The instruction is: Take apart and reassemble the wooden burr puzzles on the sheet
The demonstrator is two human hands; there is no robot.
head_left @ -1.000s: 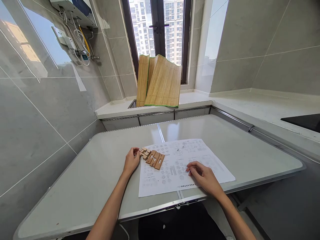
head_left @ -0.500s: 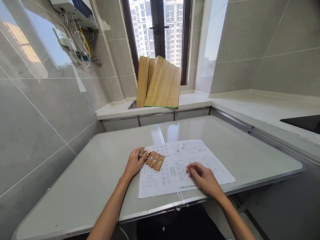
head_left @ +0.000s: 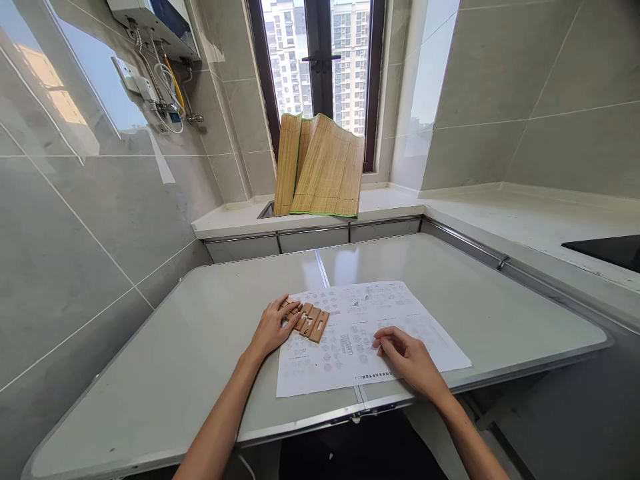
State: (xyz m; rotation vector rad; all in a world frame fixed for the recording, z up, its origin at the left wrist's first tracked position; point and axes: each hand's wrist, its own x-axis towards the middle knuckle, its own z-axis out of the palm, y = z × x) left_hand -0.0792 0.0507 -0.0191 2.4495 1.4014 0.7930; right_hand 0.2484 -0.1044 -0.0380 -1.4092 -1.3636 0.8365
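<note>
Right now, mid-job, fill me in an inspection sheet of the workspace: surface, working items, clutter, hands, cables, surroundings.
Surface: pale table with a metal seam across it.
Working items: notched wooden pieces side by side at the left part of a printed sheet; some are partly covered.
Clutter: a folded slatted mat stands on the counter, off the table.
Left hand: fingers spread over the leftmost pieces; grip cannot be told.
Right hand: over the sheet, fingers curled; no object visible in it.
Cables: white cord looped below the wall unit; another below the table's near edge.
Surroundings: tiled walls, window behind the mat.
</note>
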